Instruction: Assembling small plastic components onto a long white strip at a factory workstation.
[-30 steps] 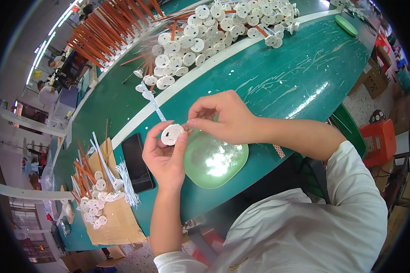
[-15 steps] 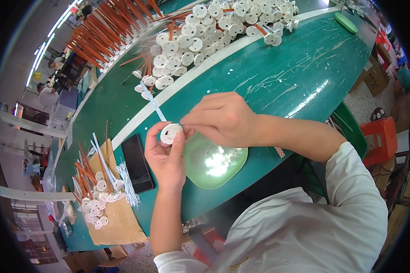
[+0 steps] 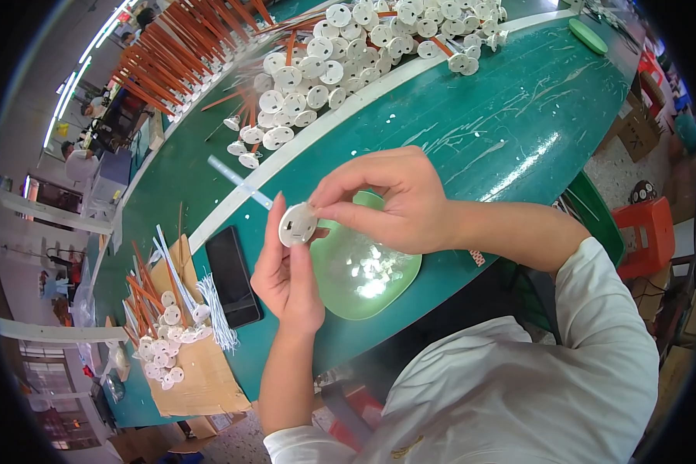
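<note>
A white round disc (image 3: pixel 297 225) with small dark slots sits between the fingertips of my left hand (image 3: pixel 292 290), its slotted face toward me. From behind the disc a pale blue, part-clear strip (image 3: pixel 238 182) sticks out to the far left. My right hand (image 3: pixel 398 197) pinches thumb and forefinger together at the disc's upper right edge. Whatever lies between those fingertips is too small to make out. Just below both hands lies a light green tray (image 3: pixel 346 298) with small shiny pieces (image 3: pixel 373 271) in it.
A dark phone (image 3: pixel 232 274) and a bundle of white wires (image 3: pixel 218 313) lie left of my left hand. Further left, discs with orange and pale strips lie on cardboard (image 3: pixel 201 379). Many white discs (image 3: pixel 317 69) are heaped beyond the white table divider (image 3: pixel 286 166).
The disc has shifted slightly right and turned, and its strip has swung leftward. My right hand's fingers have lifted and uncurled into a pinch at the disc's edge.
</note>
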The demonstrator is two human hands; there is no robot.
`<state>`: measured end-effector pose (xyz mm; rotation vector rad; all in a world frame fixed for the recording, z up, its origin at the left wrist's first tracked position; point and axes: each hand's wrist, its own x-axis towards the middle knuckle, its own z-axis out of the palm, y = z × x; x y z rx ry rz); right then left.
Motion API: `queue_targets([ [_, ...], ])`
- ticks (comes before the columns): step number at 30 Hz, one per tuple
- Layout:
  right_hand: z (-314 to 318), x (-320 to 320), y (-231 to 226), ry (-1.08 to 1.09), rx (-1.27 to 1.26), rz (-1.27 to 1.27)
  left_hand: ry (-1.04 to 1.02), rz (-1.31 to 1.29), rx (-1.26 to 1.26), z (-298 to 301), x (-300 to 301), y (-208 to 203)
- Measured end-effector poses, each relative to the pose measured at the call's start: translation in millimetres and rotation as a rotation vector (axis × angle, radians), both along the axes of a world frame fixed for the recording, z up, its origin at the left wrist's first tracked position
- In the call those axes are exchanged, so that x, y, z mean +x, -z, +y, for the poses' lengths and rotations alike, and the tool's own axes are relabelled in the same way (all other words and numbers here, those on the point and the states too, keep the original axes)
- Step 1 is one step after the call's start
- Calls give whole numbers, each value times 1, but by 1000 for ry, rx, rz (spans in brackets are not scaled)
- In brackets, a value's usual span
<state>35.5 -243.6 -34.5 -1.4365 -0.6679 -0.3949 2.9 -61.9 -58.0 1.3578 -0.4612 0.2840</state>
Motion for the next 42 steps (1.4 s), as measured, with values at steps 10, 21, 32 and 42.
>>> queue_targets([
  [10,-1,0,-1,-16,-60,-220,64,-66,-77,0,-2,-1],
  [21,0,6,-3,-12,-131,-321,7,-23,-63,9,3,0],
  [32,-6,6,-2,-8,-164,-338,14,-13,-28,13,2,2],
  [42,8,-3,6,155,-119,-455,22,83,-230,-9,-6,6],
])
